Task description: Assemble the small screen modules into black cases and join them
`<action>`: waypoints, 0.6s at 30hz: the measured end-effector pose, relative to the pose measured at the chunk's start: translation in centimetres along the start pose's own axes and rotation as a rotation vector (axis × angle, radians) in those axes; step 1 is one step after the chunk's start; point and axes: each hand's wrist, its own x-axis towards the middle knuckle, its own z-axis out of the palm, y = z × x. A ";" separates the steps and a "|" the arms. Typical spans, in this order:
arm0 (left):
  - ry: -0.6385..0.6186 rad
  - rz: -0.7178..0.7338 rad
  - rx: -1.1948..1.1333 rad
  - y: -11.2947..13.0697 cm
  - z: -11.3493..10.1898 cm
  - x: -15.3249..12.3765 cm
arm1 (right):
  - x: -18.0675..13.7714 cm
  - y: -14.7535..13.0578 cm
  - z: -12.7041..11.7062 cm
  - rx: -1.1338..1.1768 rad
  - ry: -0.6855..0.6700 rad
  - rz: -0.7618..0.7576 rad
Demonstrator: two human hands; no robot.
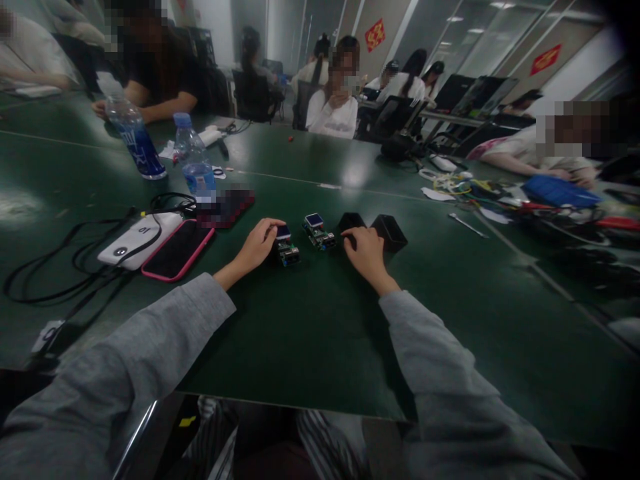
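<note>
My left hand (259, 245) is at the left circuit board (289, 253), its fingers and thumb closed on the edge by the small screen. A second circuit board (321, 237), also topped by a small screen, lies just to its right on the table. My right hand (367, 253) is held over the table right of that board, thumb and bent fingers apart, with nothing visible between them. Right behind its fingers is a small black box (351, 219), partly covered by the hand. Another black box (390, 232) stands beside it on the right.
To the left lie a pink-edged phone (179, 250), a white power bank (141, 241) and black cords. Two bottles (131, 133) stand farther back. Tangled cables (465, 190), a blue pouch (563, 191) and a thin metal tool (469, 226) are on the right. Other people sit around.
</note>
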 end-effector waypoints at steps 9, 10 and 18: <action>0.010 0.005 0.009 -0.1 0.1 0.1 | 0.0 0.1 0.5 -0.007 0.030 0.000; 0.008 0.004 0.011 -0.1 0.1 0.1 | 0.0 0.1 0.4 -0.005 0.029 0.000; 0.007 -0.001 -0.003 0.0 0.1 0.1 | 0.0 0.4 0.5 0.006 0.019 -0.004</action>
